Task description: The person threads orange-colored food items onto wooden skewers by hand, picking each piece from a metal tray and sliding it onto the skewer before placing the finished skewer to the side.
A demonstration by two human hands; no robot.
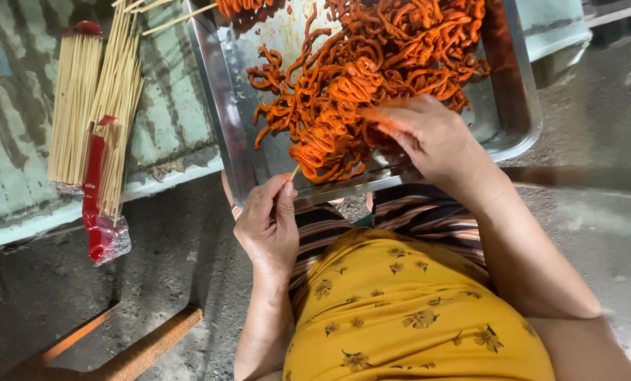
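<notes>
The left hand's grip (267, 224) pinches a thin wooden skewer (294, 171) between thumb and fingers, its tip pointing toward 1 o'clock into the heap of orange marinated strips (361, 85). The right hand's grip (428, 137), at 2 o'clock from the left and nearer the heap, pinches one strip at its fingertips, wrist bent down over the metal tray (220, 106). Bundled spare skewers (93, 106) lie at 9 o'clock on the counter (19, 190).

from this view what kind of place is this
Likely an informal outdoor food-prep spot: a metal tray of orange marinated strips, bundles of bamboo skewers on a worn green surface, and rough concrete ground.
</notes>
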